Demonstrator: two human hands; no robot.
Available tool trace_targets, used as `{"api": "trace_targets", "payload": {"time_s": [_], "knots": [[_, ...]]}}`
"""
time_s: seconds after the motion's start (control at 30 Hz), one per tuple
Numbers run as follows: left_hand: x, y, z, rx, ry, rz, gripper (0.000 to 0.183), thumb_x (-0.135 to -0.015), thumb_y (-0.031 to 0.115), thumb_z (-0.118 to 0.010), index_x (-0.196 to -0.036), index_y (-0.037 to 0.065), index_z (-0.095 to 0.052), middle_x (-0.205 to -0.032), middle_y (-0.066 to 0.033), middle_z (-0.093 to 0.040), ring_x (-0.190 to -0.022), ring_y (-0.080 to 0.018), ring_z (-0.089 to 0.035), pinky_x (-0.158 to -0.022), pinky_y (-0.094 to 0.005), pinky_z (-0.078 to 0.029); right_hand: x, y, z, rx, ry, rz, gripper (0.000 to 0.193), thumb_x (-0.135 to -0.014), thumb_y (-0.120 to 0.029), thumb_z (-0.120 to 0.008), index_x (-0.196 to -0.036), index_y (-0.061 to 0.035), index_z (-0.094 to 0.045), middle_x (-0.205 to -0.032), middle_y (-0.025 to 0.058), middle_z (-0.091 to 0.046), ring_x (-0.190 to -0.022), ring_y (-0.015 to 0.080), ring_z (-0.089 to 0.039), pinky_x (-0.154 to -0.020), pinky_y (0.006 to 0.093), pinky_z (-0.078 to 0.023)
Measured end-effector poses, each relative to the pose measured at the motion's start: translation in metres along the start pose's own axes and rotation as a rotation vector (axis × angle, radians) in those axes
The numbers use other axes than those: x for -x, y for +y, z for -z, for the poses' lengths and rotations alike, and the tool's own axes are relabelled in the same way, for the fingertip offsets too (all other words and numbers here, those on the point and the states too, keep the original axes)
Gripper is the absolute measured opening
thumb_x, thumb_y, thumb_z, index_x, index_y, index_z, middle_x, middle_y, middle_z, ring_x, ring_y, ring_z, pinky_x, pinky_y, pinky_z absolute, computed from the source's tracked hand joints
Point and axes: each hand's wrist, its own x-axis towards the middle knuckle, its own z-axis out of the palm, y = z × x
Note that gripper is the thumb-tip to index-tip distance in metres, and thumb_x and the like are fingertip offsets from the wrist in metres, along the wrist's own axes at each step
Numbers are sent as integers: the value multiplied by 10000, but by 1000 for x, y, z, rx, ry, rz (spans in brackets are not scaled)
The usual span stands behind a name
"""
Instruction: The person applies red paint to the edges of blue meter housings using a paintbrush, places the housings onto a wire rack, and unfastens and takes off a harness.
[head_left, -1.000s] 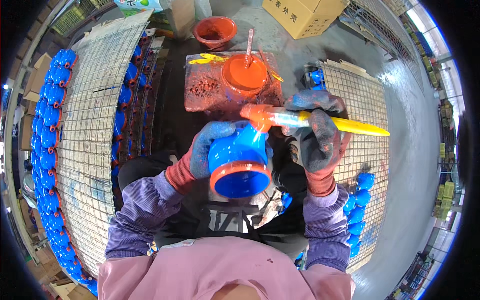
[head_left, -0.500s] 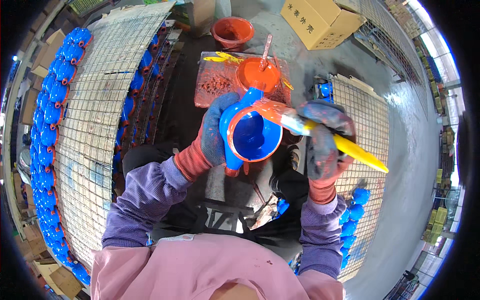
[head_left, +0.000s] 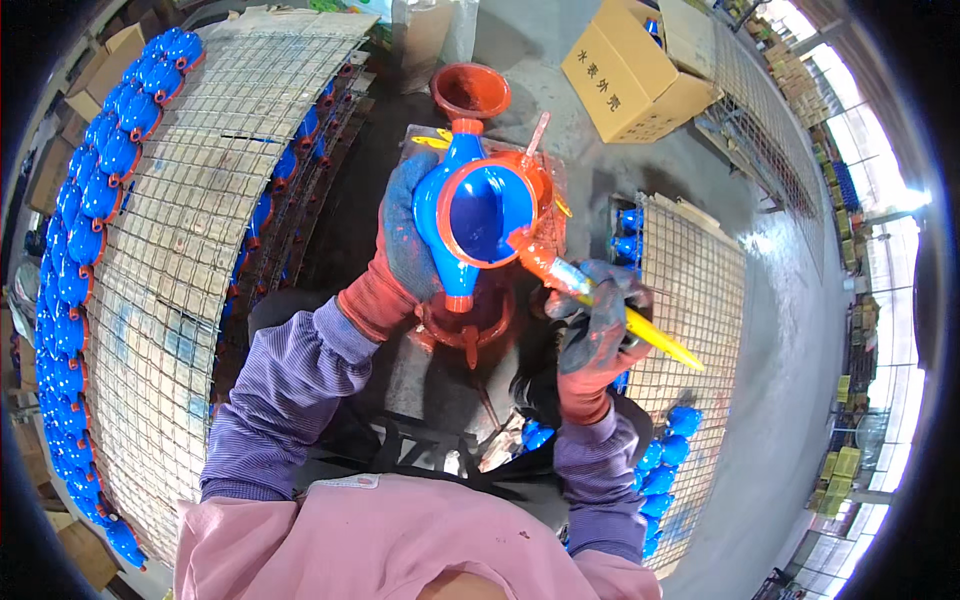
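My left hand (head_left: 408, 230), in a dark paint-stained glove with a red cuff, grips a blue water meter housing (head_left: 434, 215) from its left side. The housing's round mouth faces up, with an orange-red rim; its two pipe ends, tipped in the same red, point away from me and toward me. In my gloved right hand (head_left: 603, 325) is a paintbrush (head_left: 655, 335) with a yellow handle. Its red-coated bristles touch or nearly touch the rim at the lower right. Behind the housing, a container of orange-red paint (head_left: 541, 185) with a stick (head_left: 537, 133) is mostly hidden.
A red-stained stand (head_left: 470, 325) sits below the housing. Beyond is a red bucket (head_left: 471, 90), with a cardboard box (head_left: 622, 85) to its right. Mesh racks flank me on the left (head_left: 180, 230) and right (head_left: 690, 290), carrying rows of blue housings (head_left: 68, 335).
The housing has turned in my left hand, so its far pipe end now points more directly away. My right hand has moved left, taking the brush from the rim's upper right to its lower right.
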Motion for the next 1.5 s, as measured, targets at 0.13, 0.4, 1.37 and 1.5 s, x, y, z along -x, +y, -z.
{"api": "trace_targets", "payload": {"time_s": [0.13,0.4,1.37,1.5], "knots": [[0,10,-6,-330,91,-312,414,-963,404,-452,-1199,84,-566,-1166,-114,-636,-1126,-245,-594,-1024,-413,-450,5,-14,-42,160,115,-84,171,-942,-142,-523,-984,22,-537,-928,163,-615,-669,181,-624,-569,277,-521],[-1,17,-7,-996,115,-754,364,-779,56,-731,-1092,51,-544,-1039,-76,-621,-973,-153,-621,-821,-294,-533,-23,-39,-87,368,18,200,260,-951,-128,-570,-1170,4,-524,-1112,178,-612,-918,248,-626,-743,349,-545],[33,76,-38,69,-210,-179,540,-943,524,-465,-1277,101,-489,-1205,-122,-589,-1045,-282,-620,-855,-420,-564,18,-55,-26,664,97,5,312,-950,-246,-547,-1116,8,-620,-1022,141,-648,-866,185,-639,-762,298,-505],[47,77,-47,-24,-82,-341,649,-939,556,-454,-1341,46,-440,-1269,-203,-552,-1118,-337,-597,-937,-446,-534,32,-73,-53,643,164,-90,355,-1002,-250,-445,-1127,44,-601,-1033,119,-632,-836,163,-628,-741,283,-514]]}}
